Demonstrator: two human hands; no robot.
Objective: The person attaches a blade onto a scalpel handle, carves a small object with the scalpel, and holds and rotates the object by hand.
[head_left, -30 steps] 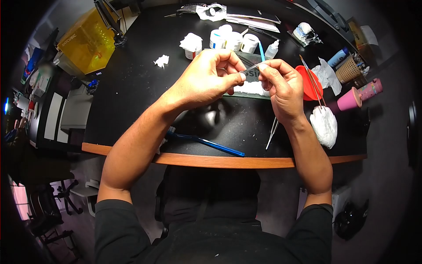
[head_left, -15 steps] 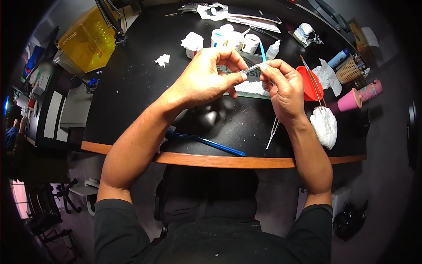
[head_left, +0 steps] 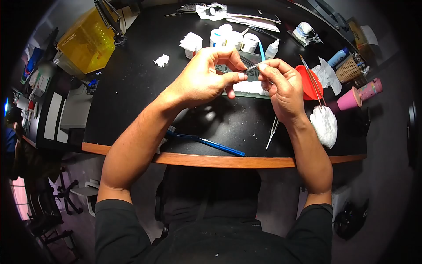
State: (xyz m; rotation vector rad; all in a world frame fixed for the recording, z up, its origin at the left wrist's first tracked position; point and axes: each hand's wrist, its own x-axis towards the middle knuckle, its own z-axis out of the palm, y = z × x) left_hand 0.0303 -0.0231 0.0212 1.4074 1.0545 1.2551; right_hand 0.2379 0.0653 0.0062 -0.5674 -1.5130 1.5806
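Between my two hands is a small, thin metallic piece (head_left: 252, 67), too small to make out fully. My left hand (head_left: 214, 75) pinches near its left end with thumb and index finger, the other fingers curled loosely. At its right end my right hand (head_left: 282, 86) closes thumb and fingertips on it. Behind and below the fingers lies a glass plate (head_left: 252, 93) with white material (head_left: 252, 87) on it. A light blue stick (head_left: 261, 50) stands out behind my right hand. Nearer the table edge lie a blue toothbrush (head_left: 215, 145) and a thin metal tool (head_left: 273, 133).
White jars (head_left: 249, 43) and a dropper bottle (head_left: 272, 49) stand behind my hands. To the right are a red dish (head_left: 310, 83), brushes resting on a white wad (head_left: 324, 126) and a pink cup (head_left: 350, 100). A yellow box (head_left: 88, 42) stands at left; a person (head_left: 26, 154) is beyond.
My left fingers and the small piece have shifted very slightly; both hands keep their pinch. At the far left, the person has moved further into view.
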